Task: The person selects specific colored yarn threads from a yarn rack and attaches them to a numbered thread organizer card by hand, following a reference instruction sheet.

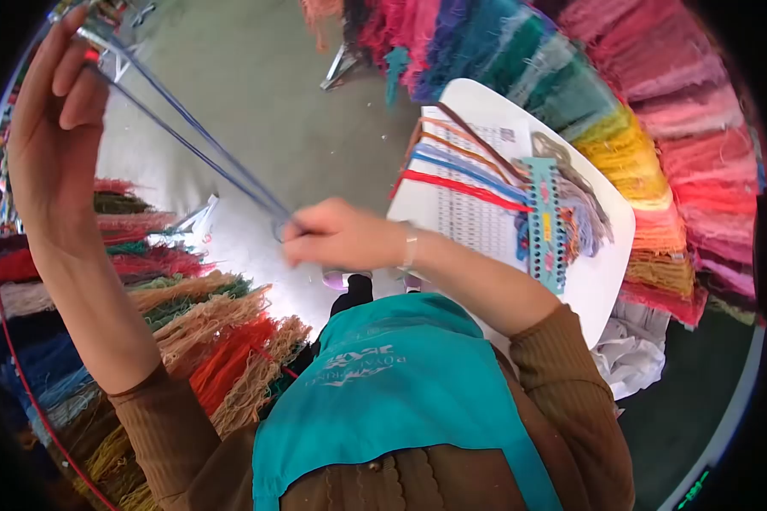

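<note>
Blue-grey embroidery thread (198, 136) stretches in a taut double strand between my two hands. My left hand (58, 119) is raised at the upper left, its fingers curled round the upper end of the strands. Lower down, in front of the apron, my right hand (341, 234) pinches the other end; it is slightly blurred. To its right, a turquoise thread card (547, 226) with rows of holes lies on a printed chart (469, 209). Red, blue, lilac and brown thread lengths (464, 189) run out from the card to the left.
A white board-like surface (601, 294) carries the chart and card. Dense rows of coloured thread hanks (605, 111) hang at the upper right. More hanks (204, 341) hang at the lower left. Crumpled white plastic (631, 353) lies below the white surface.
</note>
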`<state>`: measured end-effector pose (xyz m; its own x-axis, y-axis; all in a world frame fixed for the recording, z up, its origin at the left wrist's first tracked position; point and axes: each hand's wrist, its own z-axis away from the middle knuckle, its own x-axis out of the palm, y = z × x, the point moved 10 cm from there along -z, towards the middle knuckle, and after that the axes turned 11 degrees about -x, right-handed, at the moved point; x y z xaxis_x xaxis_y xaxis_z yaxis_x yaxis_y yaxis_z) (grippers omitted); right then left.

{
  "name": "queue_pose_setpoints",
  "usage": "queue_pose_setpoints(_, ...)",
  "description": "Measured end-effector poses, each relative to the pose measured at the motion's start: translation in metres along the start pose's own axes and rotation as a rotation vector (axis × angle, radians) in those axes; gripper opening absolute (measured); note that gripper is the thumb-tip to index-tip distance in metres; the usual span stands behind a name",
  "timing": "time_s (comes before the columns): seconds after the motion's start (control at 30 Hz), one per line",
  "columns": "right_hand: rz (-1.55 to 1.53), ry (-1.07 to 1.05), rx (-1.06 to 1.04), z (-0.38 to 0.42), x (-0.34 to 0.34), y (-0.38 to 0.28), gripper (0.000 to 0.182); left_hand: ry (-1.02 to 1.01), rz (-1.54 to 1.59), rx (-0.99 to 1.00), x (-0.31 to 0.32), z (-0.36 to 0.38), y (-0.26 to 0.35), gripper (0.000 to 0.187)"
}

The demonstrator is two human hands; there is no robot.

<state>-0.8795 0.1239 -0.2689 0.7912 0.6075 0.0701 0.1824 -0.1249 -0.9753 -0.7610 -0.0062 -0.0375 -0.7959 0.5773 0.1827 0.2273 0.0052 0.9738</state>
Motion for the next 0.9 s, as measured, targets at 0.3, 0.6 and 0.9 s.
queue_pose_setpoints(0.3,0.261,0.857,0.328,0.365,-0.248,-0.108,0.015,0.286,-0.075,-0.197,0.054,-0.006,-0.106,0.024)
queue_pose_setpoints(0.6,1.473,1.231,0.62,0.674,-0.315,-0.241,0.021,-0.12,-0.066,-0.602,0.305,0.023,-0.328,0.021)
queue_pose_setpoints(0.9,0.785,0.551,0.192,0.361,-0.157,-0.116,0.081,-0.259,-0.111,-0.716,0.385,0.069,-0.372,0.016)
